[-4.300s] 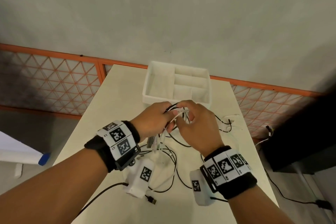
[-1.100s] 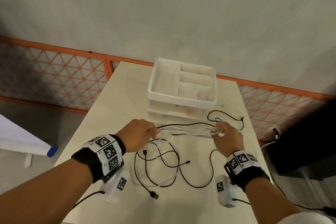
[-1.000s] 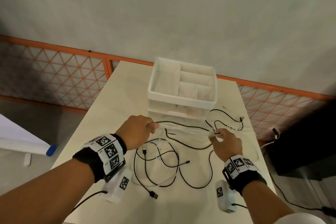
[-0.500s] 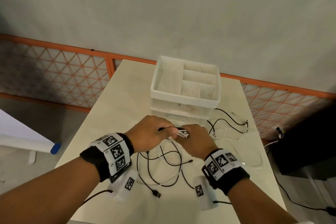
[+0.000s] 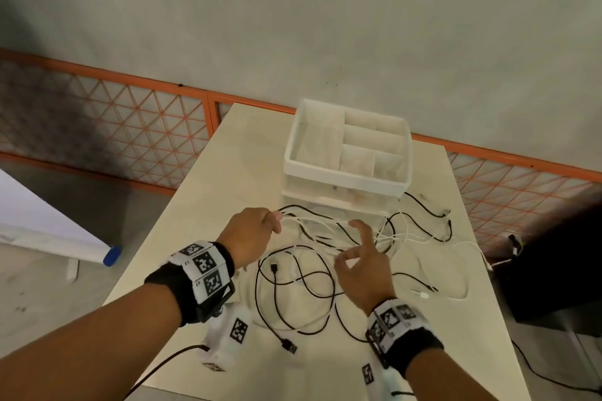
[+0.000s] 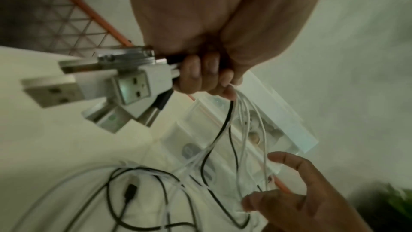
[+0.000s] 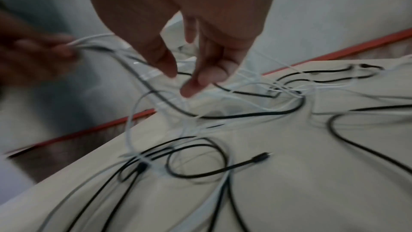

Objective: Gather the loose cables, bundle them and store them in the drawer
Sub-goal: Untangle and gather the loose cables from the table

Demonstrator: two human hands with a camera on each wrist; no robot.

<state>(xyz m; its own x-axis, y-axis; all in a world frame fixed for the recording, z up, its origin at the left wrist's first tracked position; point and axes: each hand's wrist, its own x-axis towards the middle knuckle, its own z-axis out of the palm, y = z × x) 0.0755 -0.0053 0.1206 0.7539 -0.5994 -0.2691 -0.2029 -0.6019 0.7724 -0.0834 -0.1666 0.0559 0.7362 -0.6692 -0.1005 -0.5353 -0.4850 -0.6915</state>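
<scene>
Your left hand [image 5: 249,239] is fisted around one end of the cables [image 5: 325,225]: white and black strands exit by the fingertips [image 6: 227,91], and the USB-A plugs [image 6: 125,89] stick out the other side of the fist. Your right hand [image 5: 363,265] hangs over the tangle with fingers loosely spread and index raised, gripping nothing; strands pass just under the fingertips [image 7: 189,87]. The rest of the cables lie looped on the table [image 5: 208,185], between your hands and the white drawer unit [image 5: 342,179] at the far edge. Both wristbands [image 5: 203,265] carry square black-and-white markers. No readable text on the plugs.
</scene>
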